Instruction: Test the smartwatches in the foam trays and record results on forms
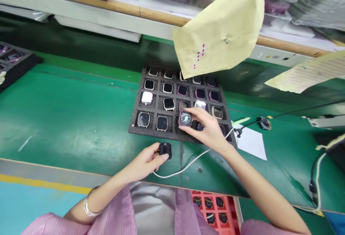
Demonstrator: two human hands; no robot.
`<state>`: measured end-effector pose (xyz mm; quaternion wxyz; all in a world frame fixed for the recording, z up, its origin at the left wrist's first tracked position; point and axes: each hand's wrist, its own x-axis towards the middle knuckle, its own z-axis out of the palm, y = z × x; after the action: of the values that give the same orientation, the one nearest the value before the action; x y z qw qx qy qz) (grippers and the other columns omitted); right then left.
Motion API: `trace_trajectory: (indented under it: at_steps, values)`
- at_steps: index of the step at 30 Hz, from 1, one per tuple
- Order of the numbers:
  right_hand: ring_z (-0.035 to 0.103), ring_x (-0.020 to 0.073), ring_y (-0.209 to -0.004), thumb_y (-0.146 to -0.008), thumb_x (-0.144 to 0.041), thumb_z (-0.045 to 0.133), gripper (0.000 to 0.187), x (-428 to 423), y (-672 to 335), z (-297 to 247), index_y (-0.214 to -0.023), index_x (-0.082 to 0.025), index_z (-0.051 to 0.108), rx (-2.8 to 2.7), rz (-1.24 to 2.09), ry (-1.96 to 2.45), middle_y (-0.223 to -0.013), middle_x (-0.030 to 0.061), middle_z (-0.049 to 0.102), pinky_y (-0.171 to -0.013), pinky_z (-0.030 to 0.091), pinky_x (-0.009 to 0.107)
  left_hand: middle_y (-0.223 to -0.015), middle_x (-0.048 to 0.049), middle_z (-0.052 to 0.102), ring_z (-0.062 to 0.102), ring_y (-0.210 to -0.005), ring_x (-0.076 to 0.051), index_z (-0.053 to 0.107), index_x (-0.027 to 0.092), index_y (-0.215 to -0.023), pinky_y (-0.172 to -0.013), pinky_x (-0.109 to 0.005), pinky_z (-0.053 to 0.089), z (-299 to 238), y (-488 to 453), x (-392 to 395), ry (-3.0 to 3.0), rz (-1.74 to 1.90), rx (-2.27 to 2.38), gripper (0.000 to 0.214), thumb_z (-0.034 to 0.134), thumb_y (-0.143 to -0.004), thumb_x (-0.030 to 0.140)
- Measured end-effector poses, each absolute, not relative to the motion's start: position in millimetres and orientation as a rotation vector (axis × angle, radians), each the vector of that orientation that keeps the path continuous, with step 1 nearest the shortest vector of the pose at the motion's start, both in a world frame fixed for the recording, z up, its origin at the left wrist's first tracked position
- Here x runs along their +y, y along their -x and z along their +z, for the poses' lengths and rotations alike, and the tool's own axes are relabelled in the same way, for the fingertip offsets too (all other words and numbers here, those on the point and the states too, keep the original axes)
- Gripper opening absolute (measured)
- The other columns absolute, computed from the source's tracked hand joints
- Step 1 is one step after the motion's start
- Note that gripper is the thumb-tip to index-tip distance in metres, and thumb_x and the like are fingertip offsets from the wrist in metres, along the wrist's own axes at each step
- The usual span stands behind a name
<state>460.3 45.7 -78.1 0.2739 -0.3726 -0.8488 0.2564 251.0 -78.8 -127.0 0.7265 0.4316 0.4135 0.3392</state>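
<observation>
A dark grey foam tray (159, 96) lies on the green bench, its square pockets holding several smartwatch cases without straps. Over its front row, my right hand (206, 123) pinches a smartwatch (185, 118) with a pink-purple rim and a lit screen. Whether that watch touches its pocket I cannot tell. In front of the tray, my left hand (151, 161) grips a small black charging dock (165, 150) between thumb and fingers. A white cable (185, 167) runs from near the left hand toward the tray's right side. One watch in the tray (147, 98) has a bright white screen.
Yellow paper (218, 30) hangs from the shelf over the tray's back edge. White paper (250, 143) and a green pen (241, 121) lie to the right. A second foam tray (18, 64) sits far left. Below the bench edge is a red tray (215, 206) of round parts.
</observation>
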Motion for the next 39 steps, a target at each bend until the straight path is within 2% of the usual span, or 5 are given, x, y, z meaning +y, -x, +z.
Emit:
trace_trajectory:
  at_steps: [4,8,19,30,39]
  values:
    - [0.050,0.0300,-0.122,-0.089,-0.027,0.061,0.044,39,-464,-85,-0.130,-0.022,0.049,-2.495,0.599,0.985,-0.130,0.0119,0.054,-0.103,0.041,0.054,-0.075,0.0025,0.048,0.043,-0.057,-0.007,0.050,0.016,-0.098,-0.051,-0.020,0.039,-132,-250,-79,-0.883,0.775,0.873,0.028,0.061,-0.084,0.039]
    - [0.049,0.0346,-0.121,-0.087,-0.028,0.060,0.042,32,-472,-76,-0.128,-0.019,0.053,-2.516,0.465,1.201,-0.131,0.0155,0.050,-0.101,0.041,0.058,-0.076,0.0017,0.051,0.045,-0.055,-0.007,0.052,0.016,-0.093,-0.048,-0.020,0.041,-135,-249,-78,-0.855,0.760,0.864,0.026,0.065,-0.079,0.034]
    - [0.057,0.0264,-0.088,-0.083,-0.029,0.069,0.029,58,-391,-58,-0.106,-0.012,0.067,-3.049,0.319,0.865,-0.102,0.0123,0.056,-0.079,0.048,0.046,-0.073,-0.0035,0.062,0.055,-0.055,-0.009,0.057,0.012,-0.092,-0.050,-0.021,0.046,-129,-242,-73,-0.805,0.770,0.859,0.027,0.068,-0.078,0.032]
    - [0.056,0.0305,-0.094,-0.079,-0.022,0.074,0.034,55,-390,-53,-0.111,-0.013,0.065,-3.154,0.044,0.756,-0.101,0.0129,0.063,-0.077,0.045,0.044,-0.095,-0.0128,0.066,0.066,-0.071,-0.017,0.061,0.011,-0.097,-0.052,-0.022,0.049,-129,-241,-74,-0.760,0.803,0.850,0.035,0.072,-0.075,0.036]
    - [0.060,0.0247,-0.091,-0.083,-0.025,0.065,0.032,38,-416,-50,-0.113,-0.018,0.061,-2.655,0.591,0.702,-0.100,0.0090,0.067,-0.083,0.050,0.041,-0.099,-0.0099,0.067,0.067,-0.072,-0.016,0.061,0.014,-0.096,-0.052,-0.021,0.047,-124,-239,-74,-0.717,0.816,0.852,0.027,0.070,-0.071,0.020]
